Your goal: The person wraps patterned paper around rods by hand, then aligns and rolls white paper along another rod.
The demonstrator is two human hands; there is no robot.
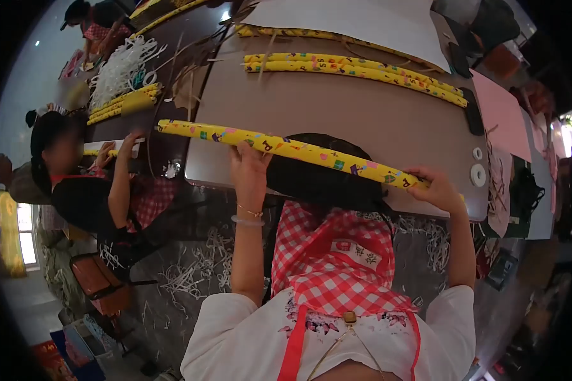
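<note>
A long yellow tube with a colourful printed pattern (308,150) stretches across in front of me, slanting down to the right. My left hand (250,166) is closed on it left of its middle, supporting it from the near side. Near its right end, my right hand (437,188) has its fingers wrapped over the tube. A black object (318,174) lies beneath the tube at the table's front edge; its kind is unclear. Farther back on the brown table (235,101), several matching yellow tubes (356,71) lie side by side.
A large white sheet (362,22) covers the table's far side. White tape rolls (477,174) and pink paper (502,114) are at right. At left, a co-worker (86,197) handles a similar tube near piled white strips (124,70). Paper shreds (197,270) litter the floor.
</note>
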